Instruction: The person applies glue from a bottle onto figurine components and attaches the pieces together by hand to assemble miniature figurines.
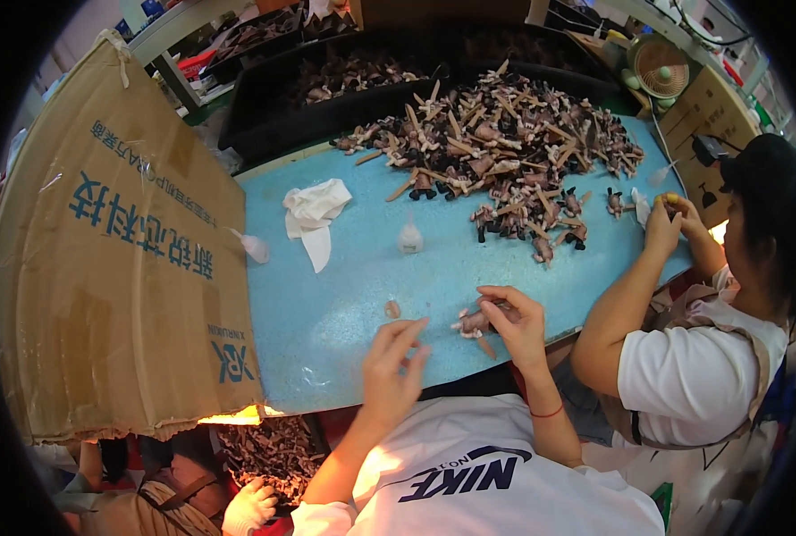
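Observation:
My right hand (516, 329) pinches a small brown-and-pale figurine (474, 323) just above the blue tabletop (326, 313). A flat tan piece sticks out below the figurine. To its left is my left hand (394, 368), fingers stretched toward the figurine and apart, with nothing visible in them. A small peach-coloured ring-like piece (391, 309) lies on the table just beyond the left fingertips. Farther off stands a small translucent squeeze bottle (410, 238).
A big pile of similar figurines (505, 134) covers the table's far side, before black bins (326, 85). A white cloth (315, 210) and another small bottle (255, 247) lie left, beside a tall cardboard sheet (130, 259). A co-worker (693, 357) handles a piece at right.

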The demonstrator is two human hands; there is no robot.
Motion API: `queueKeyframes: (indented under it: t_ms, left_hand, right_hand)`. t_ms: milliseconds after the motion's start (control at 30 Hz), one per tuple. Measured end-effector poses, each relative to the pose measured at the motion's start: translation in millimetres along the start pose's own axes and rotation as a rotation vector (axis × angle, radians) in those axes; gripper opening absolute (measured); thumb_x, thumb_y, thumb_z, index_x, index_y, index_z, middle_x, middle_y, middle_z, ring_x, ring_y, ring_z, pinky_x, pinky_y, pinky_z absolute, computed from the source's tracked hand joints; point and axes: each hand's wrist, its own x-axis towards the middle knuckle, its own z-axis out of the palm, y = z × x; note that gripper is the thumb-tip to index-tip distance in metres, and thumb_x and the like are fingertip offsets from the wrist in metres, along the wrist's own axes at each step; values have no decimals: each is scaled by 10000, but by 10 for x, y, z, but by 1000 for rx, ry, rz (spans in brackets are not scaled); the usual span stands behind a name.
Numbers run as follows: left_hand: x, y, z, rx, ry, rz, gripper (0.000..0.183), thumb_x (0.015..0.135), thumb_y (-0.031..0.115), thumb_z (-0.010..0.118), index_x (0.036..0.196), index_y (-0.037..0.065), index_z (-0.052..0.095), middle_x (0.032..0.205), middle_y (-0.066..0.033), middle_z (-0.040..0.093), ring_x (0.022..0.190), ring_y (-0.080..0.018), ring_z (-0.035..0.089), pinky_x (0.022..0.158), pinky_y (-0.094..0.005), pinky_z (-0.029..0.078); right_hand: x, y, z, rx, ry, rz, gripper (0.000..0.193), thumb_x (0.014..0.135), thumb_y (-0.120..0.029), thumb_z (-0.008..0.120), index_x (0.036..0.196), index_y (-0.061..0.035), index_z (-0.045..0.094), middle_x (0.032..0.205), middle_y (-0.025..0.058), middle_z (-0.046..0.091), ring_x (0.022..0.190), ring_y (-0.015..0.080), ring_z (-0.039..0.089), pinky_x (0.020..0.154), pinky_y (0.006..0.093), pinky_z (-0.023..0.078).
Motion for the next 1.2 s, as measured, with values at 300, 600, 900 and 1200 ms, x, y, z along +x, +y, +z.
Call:
queueKeyframes:
  t_ms: [300, 600, 900, 1200]
  left_hand:
    - [9, 8, 159, -185, -63, 155, 505, 683, 45, 680, 1171, 61, 551, 1268, -137, 396, 1128, -274, 441, 873, -351, 425]
    - [-98, -130, 46, -726, -10, -64, 253, 741, 41, 661, 959, 13, 536, 1201, -147, 465, 1096, -225, 486, 890, -334, 421]
    - [-237, -140, -277, -875, 92, -282, 235, 823, 158, 638, 955, 5, 519, 913, -99, 620, 787, -133, 593, 580, -222, 468]
    - [-264, -75, -316, -970, 112, -351, 241, 832, 147, 627, 972, -17, 518, 902, -110, 608, 627, -88, 541, 474, -179, 385]
  right_hand:
    - [-189, -219, 360, 776, -271, 454, 246, 879, -29, 476, 1118, 19, 507, 936, 95, 601, 779, 142, 592, 669, 238, 489]
    - [-37, -292, 412, 165, -486, 176, 284, 870, -93, 522, 1130, 20, 505, 1009, 104, 593, 797, 155, 596, 698, 265, 489]
    - [780, -162, 592, -387, -67, -255, 437, 728, -69, 661, 1144, -38, 531, 1009, 86, 584, 972, 196, 535, 725, 290, 473]
    - [756, 12, 601, -8, -160, -57, 306, 747, -46, 646, 1005, 27, 497, 965, 133, 590, 855, 206, 596, 727, 290, 488]
